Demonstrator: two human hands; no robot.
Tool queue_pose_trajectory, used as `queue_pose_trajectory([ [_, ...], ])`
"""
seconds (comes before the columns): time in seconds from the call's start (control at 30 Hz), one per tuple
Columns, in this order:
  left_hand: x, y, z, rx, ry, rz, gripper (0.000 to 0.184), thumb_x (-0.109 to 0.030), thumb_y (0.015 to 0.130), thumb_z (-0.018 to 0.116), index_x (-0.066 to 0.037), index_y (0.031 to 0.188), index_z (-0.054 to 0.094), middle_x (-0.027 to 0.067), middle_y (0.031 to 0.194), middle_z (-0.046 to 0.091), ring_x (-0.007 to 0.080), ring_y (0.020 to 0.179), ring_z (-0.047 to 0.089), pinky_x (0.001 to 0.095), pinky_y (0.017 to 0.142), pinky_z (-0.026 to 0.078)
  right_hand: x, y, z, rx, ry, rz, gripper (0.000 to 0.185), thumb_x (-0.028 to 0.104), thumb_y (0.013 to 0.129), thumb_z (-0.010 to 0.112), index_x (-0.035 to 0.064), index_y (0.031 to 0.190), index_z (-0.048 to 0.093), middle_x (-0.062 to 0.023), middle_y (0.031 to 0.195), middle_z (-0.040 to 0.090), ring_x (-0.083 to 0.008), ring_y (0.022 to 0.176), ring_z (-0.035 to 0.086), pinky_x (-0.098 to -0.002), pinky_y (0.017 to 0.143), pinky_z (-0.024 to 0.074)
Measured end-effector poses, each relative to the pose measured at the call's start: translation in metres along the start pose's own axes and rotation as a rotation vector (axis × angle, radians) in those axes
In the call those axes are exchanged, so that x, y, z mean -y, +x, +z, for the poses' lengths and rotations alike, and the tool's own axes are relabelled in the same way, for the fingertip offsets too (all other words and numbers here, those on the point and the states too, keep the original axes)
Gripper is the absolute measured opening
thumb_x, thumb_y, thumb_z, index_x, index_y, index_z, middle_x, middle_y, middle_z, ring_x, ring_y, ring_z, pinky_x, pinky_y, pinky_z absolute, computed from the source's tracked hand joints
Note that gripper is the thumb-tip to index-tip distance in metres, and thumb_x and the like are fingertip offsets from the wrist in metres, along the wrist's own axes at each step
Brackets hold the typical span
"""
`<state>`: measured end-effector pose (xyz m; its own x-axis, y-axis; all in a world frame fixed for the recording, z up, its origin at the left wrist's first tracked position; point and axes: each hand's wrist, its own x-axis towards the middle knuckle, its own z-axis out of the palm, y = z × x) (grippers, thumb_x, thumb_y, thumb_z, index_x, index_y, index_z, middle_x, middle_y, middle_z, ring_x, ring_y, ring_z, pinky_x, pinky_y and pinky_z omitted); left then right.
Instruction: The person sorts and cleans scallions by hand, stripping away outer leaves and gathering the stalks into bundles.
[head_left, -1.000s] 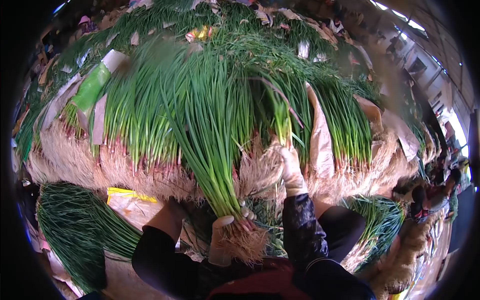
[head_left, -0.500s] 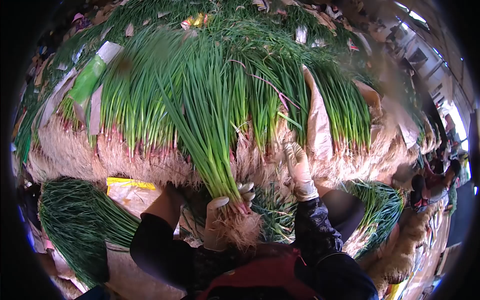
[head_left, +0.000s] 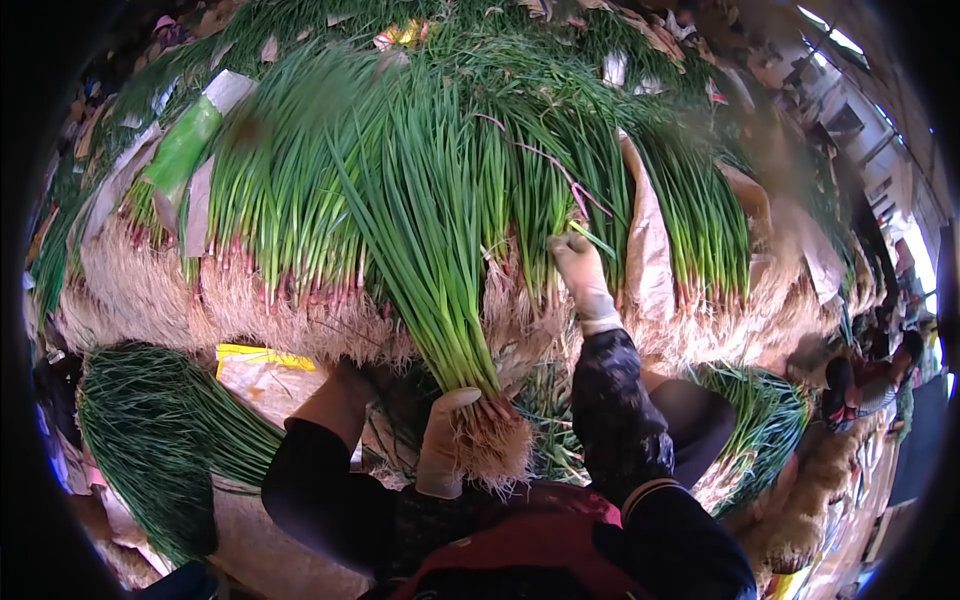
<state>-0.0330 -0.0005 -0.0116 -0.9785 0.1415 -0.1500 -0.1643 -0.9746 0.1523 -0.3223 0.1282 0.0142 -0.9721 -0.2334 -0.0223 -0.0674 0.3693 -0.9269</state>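
Since earlier, the white-gloved right hand (head_left: 582, 272) has risen along the green stalk row (head_left: 530, 215), curled; from here I cannot tell around what. The white-gloved left hand (head_left: 441, 447) clasps a leafy green bunch (head_left: 445, 315) at its tan-rooted base (head_left: 495, 447).

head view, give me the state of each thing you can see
bunch, held, untrimmed, fanned out
left hand, gloved, closed around the bunch's lower end
row of stalks, laid side by side, untrimmed
right hand, gloved, curled at the row; grip unclear
pink string, lying across the row
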Motion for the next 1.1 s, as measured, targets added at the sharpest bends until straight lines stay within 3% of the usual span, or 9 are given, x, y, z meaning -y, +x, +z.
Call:
queue_pose_trajectory([
  [0.13,-0.001,0.008,-0.018,-0.006,0.18,-0.049,0.043,-0.015,0.09,0.053,0.014,0.123,0.056,0.0278,0.105,0.067,0.034,0.095,0.069,0.0425,0.09,0.057,0.008,-0.111,0.006,0.557,0.197,0.234,0.021,0.016,0.097,0.064,0.007,0.115,0.067,-0.0128,0.097,0.072,-0.0156,0.077,0.069,-0.0301,0.062,0.0577],
  [0.2,0.004,0.006,-0.018,-0.056,0.244,-0.063,0.038,-0.016,0.091,0.053,0.014,0.113,0.061,0.0265,0.097,0.069,0.0335,0.091,0.07,0.0411,0.088,0.057,-0.013,-0.144,0.026,0.327,-0.129,-0.367,0.02,0.018,0.096,0.065,0.0067,0.113,0.069,-0.0101,0.089,0.073,-0.0164,0.071,0.07,-0.0293,0.055,0.0565],
  [0.23,0.009,0.007,-0.025,-0.098,0.218,-0.079,0.036,-0.017,0.092,0.053,0.014,0.108,0.063,0.0256,0.093,0.07,0.0335,0.089,0.07,0.0406,0.088,0.057,0.033,-0.154,0.019,0.405,-0.169,0.154,0.018,0.018,0.094,0.067,0.0061,0.108,0.07,-0.0072,0.081,0.073,-0.0184,0.064,0.069,-0.0307,0.054,0.0566],
  [0.37,0.007,0.002,-0.02,-0.182,0.304,-0.077,0.036,-0.021,0.093,0.051,0.011,0.089,0.067,0.0244,0.088,0.07,0.0344,0.09,0.069,0.0415,0.093,0.054,0.009,-0.165,0.034,0.118,-0.471,-0.472,0.013,0.011,0.093,0.06,0.0015,0.101,0.065,-0.0075,0.079,0.068,-0.0225,0.069,0.066,-0.0354,0.062,0.0556],
  [0.5,0.019,0.005,-0.041,0.017,0.072,-0.067,0.04,-0.022,0.093,0.052,0.014,0.107,0.062,0.0255,0.099,0.068,0.0354,0.101,0.066,0.0445,0.096,0.052,-0.067,-0.13,0.056,0.003,0.775,0.236,0.02,0.015,0.101,0.051,0.0017,0.097,0.064,-0.0073,0.085,0.068,-0.0228,0.07,0.064,-0.0372,0.062,0.0547],
  [0.67,0.001,-0.014,0.003,0.087,-0.074,-0.043,0.066,-0.026,0.089,0.055,0.013,0.14,0.039,0.0253,0.121,0.061,0.0352,0.107,0.063,0.0485,0.096,0.053,-0.119,-0.225,-0.013,0.298,-0.703,0.029,0.025,0.026,0.099,0.051,0.005,0.1,0.066,-0.0187,0.088,0.071,-0.0348,0.083,0.07,-0.0436,0.072,0.056],
  [0.77,0.003,-0.008,-0.001,0.117,-0.092,-0.012,0.065,-0.026,0.088,0.055,0.012,0.139,0.041,0.0251,0.119,0.062,0.035,0.107,0.063,0.0482,0.096,0.053,-0.264,-0.278,-0.067,1.333,-1.257,0.039,0.03,0.036,0.093,0.055,0.01,0.092,0.069,-0.0175,0.089,0.072,-0.0375,0.084,0.07,-0.0531,0.08,0.0541],
  [0.97,0.004,-0.011,0.015,0.101,-0.025,0.01,0.061,-0.031,0.088,0.054,0.005,0.137,0.046,0.0208,0.117,0.063,0.0331,0.106,0.062,0.0476,0.094,0.053,0.007,-0.176,-0.011,0.054,-0.278,-0.486,0.028,0.023,0.102,0.055,0.0017,0.12,0.061,-0.0215,0.083,0.066,-0.0343,0.076,0.069,-0.0411,0.068,0.0565],
  [1.1,0.003,-0.009,-0.007,0.113,0.01,-0.012,0.059,-0.02,0.086,0.054,0.011,0.136,0.044,0.0246,0.116,0.062,0.0351,0.105,0.062,0.0488,0.093,0.053,0.029,-0.177,0.007,0.644,-0.037,0.03,0.052,0.047,0.105,0.043,0.002,0.121,0.062,-0.0175,0.1,0.072,-0.0198,0.087,0.07,-0.0303,0.077,0.0557],
])
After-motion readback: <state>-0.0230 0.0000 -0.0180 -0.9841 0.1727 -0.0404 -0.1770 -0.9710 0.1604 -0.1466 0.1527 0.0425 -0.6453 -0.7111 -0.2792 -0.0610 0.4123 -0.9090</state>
